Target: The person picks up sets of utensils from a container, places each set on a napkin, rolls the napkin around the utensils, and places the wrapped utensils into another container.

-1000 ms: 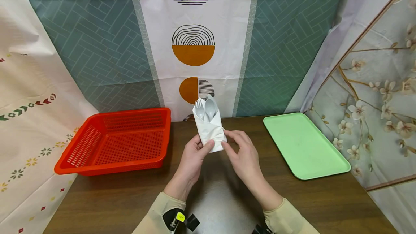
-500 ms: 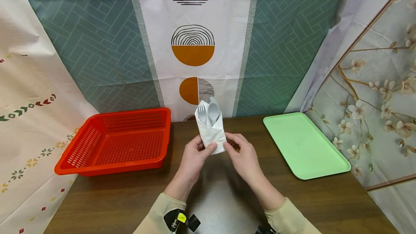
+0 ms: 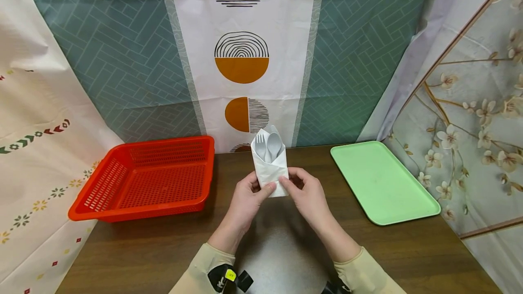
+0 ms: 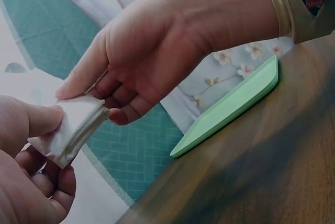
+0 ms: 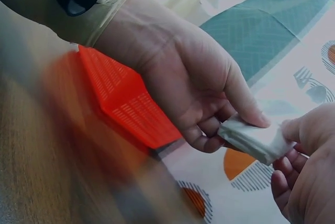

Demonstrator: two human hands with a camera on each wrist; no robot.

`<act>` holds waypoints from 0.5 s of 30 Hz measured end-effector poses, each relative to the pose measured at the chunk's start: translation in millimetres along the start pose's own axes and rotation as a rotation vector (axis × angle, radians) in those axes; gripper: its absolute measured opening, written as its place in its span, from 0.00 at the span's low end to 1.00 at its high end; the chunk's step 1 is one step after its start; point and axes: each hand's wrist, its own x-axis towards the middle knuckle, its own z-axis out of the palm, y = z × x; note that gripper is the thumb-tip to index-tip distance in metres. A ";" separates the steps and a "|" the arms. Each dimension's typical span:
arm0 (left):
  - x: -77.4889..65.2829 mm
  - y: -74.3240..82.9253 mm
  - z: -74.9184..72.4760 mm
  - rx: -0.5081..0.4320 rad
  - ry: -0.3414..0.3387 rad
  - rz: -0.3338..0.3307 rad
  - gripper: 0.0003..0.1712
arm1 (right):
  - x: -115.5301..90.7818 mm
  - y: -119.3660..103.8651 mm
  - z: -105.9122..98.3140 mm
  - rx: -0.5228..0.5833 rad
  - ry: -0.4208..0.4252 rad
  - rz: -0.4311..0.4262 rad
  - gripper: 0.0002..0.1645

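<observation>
A folded white napkin (image 3: 269,173) stands nearly upright over the table in the head view, like a pouch. A pale grey plastic fork (image 3: 260,145) and a spoon (image 3: 273,144) show above its folded front, and another pale tip pokes up behind the spoon. My left hand (image 3: 244,201) pinches the napkin's lower left side, thumb on the front and fingers behind. On the lower right side my right hand (image 3: 308,196) pinches it in the same way. Both wrist views show the thick folded bottom edge of the napkin (image 4: 78,124) between the two thumbs. The handles are hidden inside.
To the left, a red perforated plastic basket (image 3: 163,201) sits on the brown wooden table (image 3: 135,257). A light green tray (image 3: 384,183) lies at the right. Patterned cloth (image 3: 261,17) hangs behind the table and along both sides.
Both hands have shifted slightly right and toward the person with the napkin, which now stands straighter. My right thumb has moved onto the napkin's front. Basket and tray stay put.
</observation>
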 end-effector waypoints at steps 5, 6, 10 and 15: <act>-0.6 0.9 0.0 -0.005 -0.010 -0.012 0.25 | 0.4 -0.7 -0.5 0.020 -0.003 0.021 0.14; -0.6 1.1 0.1 -0.008 -0.012 -0.014 0.25 | 0.8 -0.4 -0.3 0.024 -0.002 0.027 0.14; -0.6 1.6 0.5 -0.007 -0.016 -0.005 0.25 | 0.7 -1.3 -0.3 0.044 0.002 0.043 0.13; -0.5 0.2 0.7 -0.002 -0.011 -0.002 0.24 | 0.8 -0.8 0.4 0.042 -0.003 0.046 0.13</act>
